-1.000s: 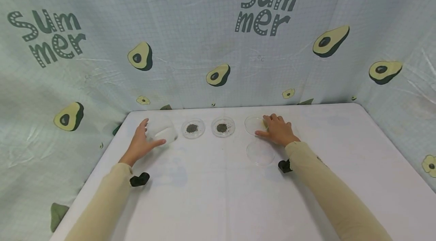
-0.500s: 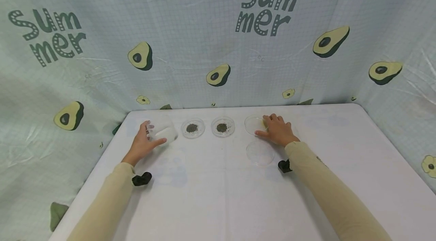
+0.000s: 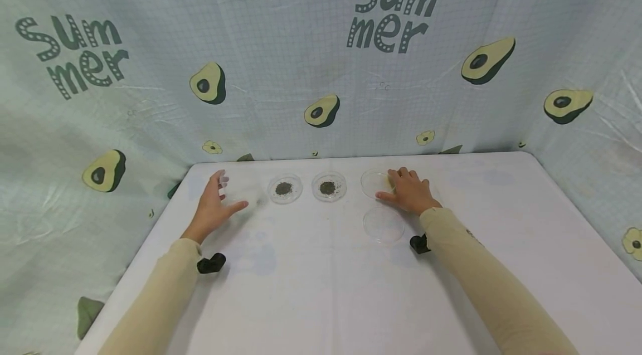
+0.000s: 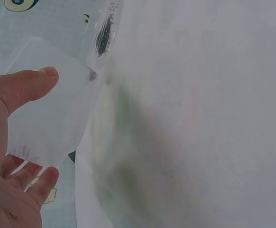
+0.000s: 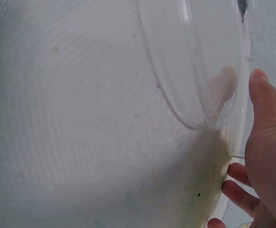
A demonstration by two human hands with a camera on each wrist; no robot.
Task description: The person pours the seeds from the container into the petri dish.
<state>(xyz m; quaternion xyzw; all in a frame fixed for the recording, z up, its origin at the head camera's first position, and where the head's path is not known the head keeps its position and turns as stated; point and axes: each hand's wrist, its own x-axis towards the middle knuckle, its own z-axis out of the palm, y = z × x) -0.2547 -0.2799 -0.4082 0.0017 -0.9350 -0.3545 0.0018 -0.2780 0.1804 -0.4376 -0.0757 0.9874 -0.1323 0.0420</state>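
Note:
Near the table's far left corner my left hand (image 3: 213,211) holds a whitish translucent plastic container (image 4: 47,114) between thumb and spread fingers; the left wrist view shows its angular outline, and its exact kind is unclear. At the back right, my right hand (image 3: 410,192) has its thumb and bent fingers around a clear container (image 5: 241,116), mostly hidden by the hand in the head view. A clear petri dish (image 3: 371,185) lies just left of that hand. In front of it lies another clear round dish or lid (image 3: 383,225).
Two petri dishes with dark grains, one left (image 3: 284,199) and one right (image 3: 328,199), stand side by side along the back of the white table (image 3: 321,282). A patterned cloth (image 3: 271,65) hangs behind the table. Each wrist carries a small black camera.
My left hand has shifted slightly right, its fingertips now showing through the translucent container. The bright white patch on that container has faded from view. My right hand has stayed in place.

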